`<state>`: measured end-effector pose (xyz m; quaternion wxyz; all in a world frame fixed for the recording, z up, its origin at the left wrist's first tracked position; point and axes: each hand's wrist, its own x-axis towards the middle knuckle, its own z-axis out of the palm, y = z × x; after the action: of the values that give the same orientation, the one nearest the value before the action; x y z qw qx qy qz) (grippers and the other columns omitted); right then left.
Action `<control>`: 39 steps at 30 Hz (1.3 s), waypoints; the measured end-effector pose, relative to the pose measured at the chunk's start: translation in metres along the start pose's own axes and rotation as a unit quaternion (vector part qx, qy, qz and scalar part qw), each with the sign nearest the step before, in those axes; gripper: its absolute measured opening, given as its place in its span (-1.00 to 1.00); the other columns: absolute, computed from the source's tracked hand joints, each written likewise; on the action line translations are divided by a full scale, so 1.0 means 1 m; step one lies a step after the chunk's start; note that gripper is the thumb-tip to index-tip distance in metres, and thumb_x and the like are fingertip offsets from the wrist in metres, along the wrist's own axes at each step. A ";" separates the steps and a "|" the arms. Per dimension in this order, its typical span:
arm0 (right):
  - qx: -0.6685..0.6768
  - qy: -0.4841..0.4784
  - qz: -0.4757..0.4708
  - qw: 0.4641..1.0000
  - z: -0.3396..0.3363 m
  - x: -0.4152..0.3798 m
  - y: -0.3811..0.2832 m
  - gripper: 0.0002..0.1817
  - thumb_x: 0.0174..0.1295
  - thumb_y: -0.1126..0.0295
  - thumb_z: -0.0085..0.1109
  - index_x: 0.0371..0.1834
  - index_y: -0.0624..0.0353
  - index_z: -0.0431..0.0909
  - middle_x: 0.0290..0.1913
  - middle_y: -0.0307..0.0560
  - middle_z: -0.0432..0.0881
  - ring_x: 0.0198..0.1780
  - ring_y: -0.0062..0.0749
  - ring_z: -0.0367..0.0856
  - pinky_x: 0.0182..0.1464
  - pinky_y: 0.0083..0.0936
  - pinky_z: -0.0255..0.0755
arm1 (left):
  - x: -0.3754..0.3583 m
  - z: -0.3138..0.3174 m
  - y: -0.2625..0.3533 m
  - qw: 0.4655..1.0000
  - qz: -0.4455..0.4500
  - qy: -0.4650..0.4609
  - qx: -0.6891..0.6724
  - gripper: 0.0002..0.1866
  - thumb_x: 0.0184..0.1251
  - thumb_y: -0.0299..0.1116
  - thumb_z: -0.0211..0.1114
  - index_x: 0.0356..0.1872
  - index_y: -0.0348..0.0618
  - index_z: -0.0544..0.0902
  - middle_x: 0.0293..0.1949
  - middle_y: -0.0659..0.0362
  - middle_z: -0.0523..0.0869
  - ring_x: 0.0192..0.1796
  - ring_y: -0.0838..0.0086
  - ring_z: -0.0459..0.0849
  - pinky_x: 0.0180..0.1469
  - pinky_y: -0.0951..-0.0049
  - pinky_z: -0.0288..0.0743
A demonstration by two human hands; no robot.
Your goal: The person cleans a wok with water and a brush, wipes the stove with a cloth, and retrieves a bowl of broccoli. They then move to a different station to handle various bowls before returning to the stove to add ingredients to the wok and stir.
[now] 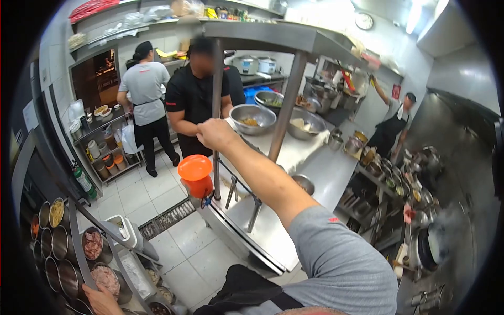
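Observation:
My right arm stretches across the steel counter (pixel 273 231), and my right hand (pixel 216 134) is closed around an upright metal post (pixel 217 173); the inner side of its fingers is hidden. Low on the left, my left hand (pixel 101 300) reaches with extended fingers to the edge of a metal pot of pale raw meat (pixel 106 277). Whether it grips the rim cannot be made out. Behind that pot stands another pot with redder meat (pixel 93 244). Beyond my right hand is a steel bowl (pixel 253 119) with yellowish food, close to a co-worker in black (pixel 191 100).
An orange container (pixel 196 170) hangs at the counter's corner. Steel pots and a container of noodles (pixel 56 212) fill the left rack. A white bin (pixel 123 231) stands on the tiled floor by a drain grate (pixel 165 218). Two other people work farther back; a smoking wok (pixel 433 244) is at right.

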<state>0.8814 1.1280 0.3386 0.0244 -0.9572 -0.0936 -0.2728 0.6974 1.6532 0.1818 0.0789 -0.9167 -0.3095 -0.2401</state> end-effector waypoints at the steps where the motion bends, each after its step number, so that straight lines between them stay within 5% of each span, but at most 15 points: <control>1: -0.005 0.001 -0.008 1.000 0.003 0.003 0.002 -0.80 0.08 0.26 0.19 -0.40 0.16 0.66 -0.44 0.16 0.66 -0.31 0.03 0.68 -0.20 -0.15 0.56 | 0.000 0.000 0.001 1.000 0.003 0.010 -0.007 -0.50 0.34 -0.14 0.10 0.18 -0.25 0.35 -0.13 -0.05 0.65 -0.20 0.05 0.68 -0.24 0.11 0.54; 13: 0.010 -0.069 0.029 0.997 -0.001 -0.002 -0.001 -0.79 0.07 0.33 0.13 -0.36 0.19 0.69 -0.29 0.16 0.69 -0.19 -0.02 0.70 -0.11 -0.22 0.56 | -0.001 -0.023 0.008 0.999 0.052 0.008 0.012 -0.57 0.33 -0.26 0.13 0.13 -0.28 0.37 -0.16 -0.03 0.65 -0.25 0.11 0.69 -0.27 0.16 0.55; 15: 0.016 -0.069 0.024 0.997 0.006 -0.001 0.002 -0.79 0.05 0.35 0.12 -0.36 0.19 0.69 -0.28 0.14 0.70 -0.18 -0.02 0.69 -0.10 -0.23 0.56 | -0.014 -0.047 0.015 0.995 0.072 0.072 -0.014 -0.50 0.24 0.03 0.18 -0.28 -0.35 0.57 -0.47 -0.11 0.68 -0.46 0.04 0.68 -0.42 0.14 0.53; 29: 0.038 0.060 -0.049 0.996 -0.003 -0.006 0.003 -0.80 0.08 0.27 0.16 -0.42 0.16 0.68 -0.42 0.09 0.68 -0.31 -0.05 0.69 -0.22 -0.20 0.56 | -0.007 -0.036 0.009 0.985 0.110 0.124 -0.052 -0.54 0.21 0.00 0.22 -0.31 -0.33 0.60 -0.47 -0.10 0.68 -0.46 0.05 0.68 -0.41 0.15 0.54; 30: 0.043 0.055 -0.044 0.997 -0.008 -0.015 -0.003 -0.80 0.08 0.27 0.16 -0.42 0.16 0.68 -0.42 0.09 0.68 -0.31 -0.05 0.69 -0.22 -0.20 0.56 | -0.007 -0.035 0.008 0.984 0.115 0.125 -0.050 -0.54 0.21 -0.01 0.23 -0.31 -0.33 0.60 -0.47 -0.10 0.68 -0.46 0.05 0.68 -0.41 0.15 0.54; 32: 0.236 0.194 -0.114 0.945 -0.043 -0.033 -0.017 -0.80 0.09 0.27 0.22 -0.33 0.14 0.69 -0.46 0.01 0.68 -0.39 -0.13 0.68 -0.29 -0.26 0.55 | -0.006 -0.033 0.006 0.984 0.112 0.131 -0.055 -0.55 0.21 -0.01 0.23 -0.32 -0.32 0.61 -0.47 -0.10 0.68 -0.47 0.06 0.68 -0.41 0.15 0.55; 34: 0.397 0.188 -0.153 0.885 -0.102 -0.086 -0.039 -0.83 0.10 0.30 0.28 -0.29 0.10 0.70 -0.48 -0.08 0.67 -0.46 -0.25 0.65 -0.38 -0.37 0.52 | -0.004 -0.033 0.004 0.983 0.097 0.141 -0.062 -0.55 0.20 -0.02 0.24 -0.32 -0.32 0.61 -0.47 -0.10 0.68 -0.47 0.06 0.67 -0.40 0.15 0.55; 38: 0.424 0.260 -0.217 0.840 -0.138 -0.211 -0.032 -0.88 0.13 0.39 0.28 -0.26 0.06 0.69 -0.48 -0.19 0.65 -0.51 -0.41 0.61 -0.49 -0.49 0.45 | -0.006 -0.041 0.010 0.973 0.028 0.168 -0.158 -0.61 0.17 -0.08 0.31 -0.35 -0.30 0.64 -0.45 -0.06 0.69 -0.46 0.10 0.68 -0.38 0.18 0.56; 39: 0.400 0.206 -0.181 0.875 -0.139 -0.238 -0.023 -0.84 0.15 0.35 0.26 -0.24 0.13 0.67 -0.45 -0.16 0.65 -0.49 -0.35 0.61 -0.46 -0.47 0.47 | -0.012 -0.048 0.014 0.947 0.061 0.247 -0.197 -0.63 0.17 -0.11 0.32 -0.32 -0.30 0.65 -0.43 -0.04 0.70 -0.44 0.12 0.68 -0.36 0.21 0.57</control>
<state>0.6064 1.0979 0.3307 0.3741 -0.7542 -0.3592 -0.4028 0.6783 1.6216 0.2176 -0.0150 -0.8429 -0.1697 -0.5103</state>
